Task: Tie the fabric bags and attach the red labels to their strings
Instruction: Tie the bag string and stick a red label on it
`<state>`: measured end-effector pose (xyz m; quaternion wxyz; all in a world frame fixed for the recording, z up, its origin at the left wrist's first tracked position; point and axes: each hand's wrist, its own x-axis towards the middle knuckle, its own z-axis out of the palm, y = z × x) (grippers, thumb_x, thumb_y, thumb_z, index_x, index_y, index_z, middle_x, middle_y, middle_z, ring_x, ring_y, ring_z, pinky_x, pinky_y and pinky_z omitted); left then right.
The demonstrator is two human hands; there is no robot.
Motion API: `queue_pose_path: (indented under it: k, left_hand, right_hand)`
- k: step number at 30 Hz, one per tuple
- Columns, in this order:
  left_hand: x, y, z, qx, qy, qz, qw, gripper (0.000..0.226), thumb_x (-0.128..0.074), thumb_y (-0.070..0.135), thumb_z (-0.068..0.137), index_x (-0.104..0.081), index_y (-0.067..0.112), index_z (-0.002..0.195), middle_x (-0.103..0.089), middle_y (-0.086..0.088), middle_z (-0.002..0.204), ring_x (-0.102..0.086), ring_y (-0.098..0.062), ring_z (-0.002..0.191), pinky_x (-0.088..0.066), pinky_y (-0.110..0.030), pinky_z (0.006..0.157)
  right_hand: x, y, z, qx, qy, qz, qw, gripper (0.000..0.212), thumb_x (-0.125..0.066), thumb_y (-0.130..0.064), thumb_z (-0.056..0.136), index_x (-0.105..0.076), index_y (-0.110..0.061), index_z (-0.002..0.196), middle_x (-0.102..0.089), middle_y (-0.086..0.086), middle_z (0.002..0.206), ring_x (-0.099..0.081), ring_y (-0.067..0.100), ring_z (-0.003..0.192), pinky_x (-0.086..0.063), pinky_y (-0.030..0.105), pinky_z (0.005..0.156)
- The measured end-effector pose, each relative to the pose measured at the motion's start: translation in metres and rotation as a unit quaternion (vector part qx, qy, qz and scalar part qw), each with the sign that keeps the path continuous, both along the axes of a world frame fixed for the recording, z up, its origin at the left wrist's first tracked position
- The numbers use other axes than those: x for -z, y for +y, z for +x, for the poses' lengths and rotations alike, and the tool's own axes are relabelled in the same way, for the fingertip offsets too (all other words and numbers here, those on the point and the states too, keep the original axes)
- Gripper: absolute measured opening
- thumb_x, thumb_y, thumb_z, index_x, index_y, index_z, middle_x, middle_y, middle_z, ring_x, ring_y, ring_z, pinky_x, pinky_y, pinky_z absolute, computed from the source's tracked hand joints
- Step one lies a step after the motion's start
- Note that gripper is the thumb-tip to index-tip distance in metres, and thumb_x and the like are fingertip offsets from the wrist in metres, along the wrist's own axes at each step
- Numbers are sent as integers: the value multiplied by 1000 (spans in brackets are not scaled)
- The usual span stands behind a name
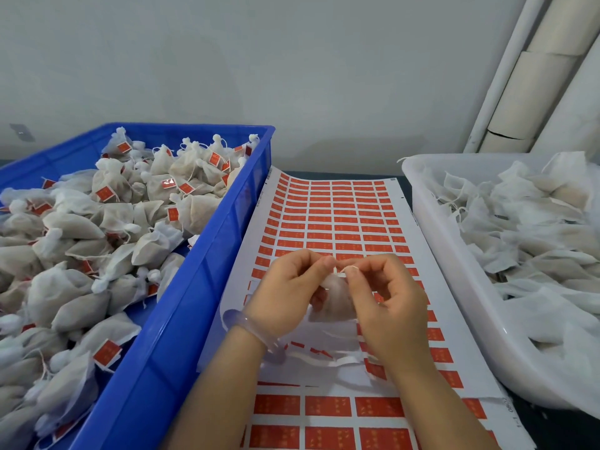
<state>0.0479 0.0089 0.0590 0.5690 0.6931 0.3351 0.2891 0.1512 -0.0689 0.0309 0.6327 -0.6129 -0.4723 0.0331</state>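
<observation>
A small white fabric bag (334, 297) hangs between my two hands above the label sheet. My left hand (285, 287) pinches its string at the top with thumb and forefinger. My right hand (386, 297) pinches the white string (341, 271) just to the right of it, fingers curled. The sheet of red labels (334, 216) lies flat on the table between the two bins; several labels in its middle part are peeled off. The bag's lower part is partly hidden behind my fingers.
A blue crate (207, 264) on the left holds several tied bags with red labels. A white tub (461, 287) on the right holds untied fabric bags. Loose white backing strips (328, 362) lie under my wrists. White pipes (519, 76) lean at the right against the wall.
</observation>
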Motion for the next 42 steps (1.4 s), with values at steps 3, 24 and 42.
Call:
queue_pose_path:
  k: [3, 24, 42]
  left_hand:
    - [0, 0, -1, 26, -23, -30, 999, 14, -53, 26, 90, -63, 19, 83, -67, 1, 79, -65, -7, 67, -56, -19, 65]
    - [2, 8, -8, 78, 4, 33, 996, 21, -76, 4, 71, -64, 17, 82, -68, -5, 77, -65, -27, 68, -58, -31, 65]
    - [4, 15, -12, -1, 25, -39, 999, 42, -75, -1, 67, -54, 22, 97, -71, -8, 84, -71, -20, 77, -59, -32, 71]
  right_hand:
    - [-2, 1, -1, -18, 5, -17, 1000, 1, -53, -36, 83, -53, -37, 83, -62, -22, 87, -60, -3, 83, -47, 5, 62]
    - [-1, -1, 9, -121, -7, -99, 988, 17, -54, -16, 92, -51, -29, 81, -58, -21, 82, -58, 1, 80, -48, 10, 68]
    - [-2, -3, 12, -201, 4, -227, 953, 51, -82, -45, 55, -48, -46, 94, -60, -27, 91, -61, -5, 82, -52, 13, 59]
